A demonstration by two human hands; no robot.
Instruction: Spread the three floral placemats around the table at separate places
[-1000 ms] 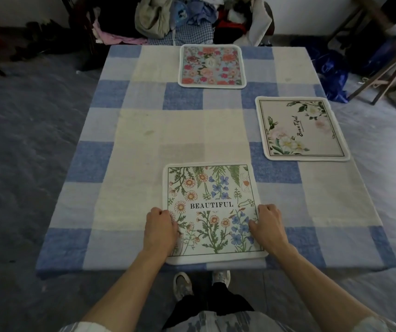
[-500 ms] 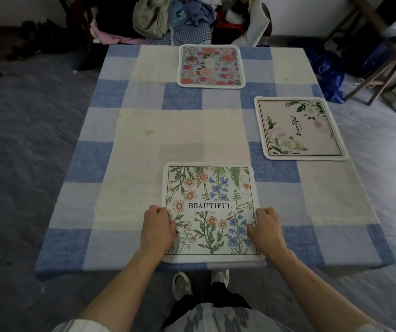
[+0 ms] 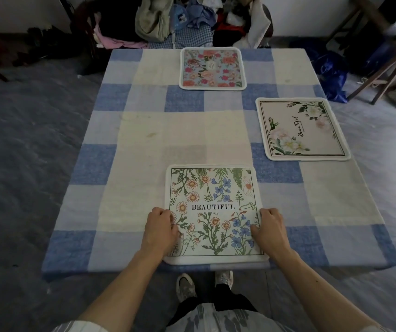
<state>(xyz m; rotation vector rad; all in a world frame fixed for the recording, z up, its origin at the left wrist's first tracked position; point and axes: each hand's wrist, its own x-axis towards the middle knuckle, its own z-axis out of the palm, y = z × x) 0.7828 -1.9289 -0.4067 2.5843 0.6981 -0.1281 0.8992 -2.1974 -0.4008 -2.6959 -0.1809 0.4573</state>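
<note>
Three floral placemats lie flat on the blue-and-cream checked tablecloth (image 3: 144, 144). The wildflower mat reading BEAUTIFUL (image 3: 212, 212) lies at the near edge in front of me. My left hand (image 3: 159, 230) grips its left side and my right hand (image 3: 270, 230) grips its right side, fingers curled over the borders. A pink-rose mat (image 3: 212, 68) lies at the far edge. A cream mat with white blossoms (image 3: 302, 129) lies at the right side.
A heap of clothes and bags (image 3: 180, 20) stands behind the far edge. Wooden furniture legs (image 3: 384, 68) and a blue bag (image 3: 333, 73) are on the floor at the right. My feet (image 3: 204, 283) show under the near edge.
Both hands slid a little toward me along the sides of the BEAUTIFUL mat; the mat itself has barely shifted.
</note>
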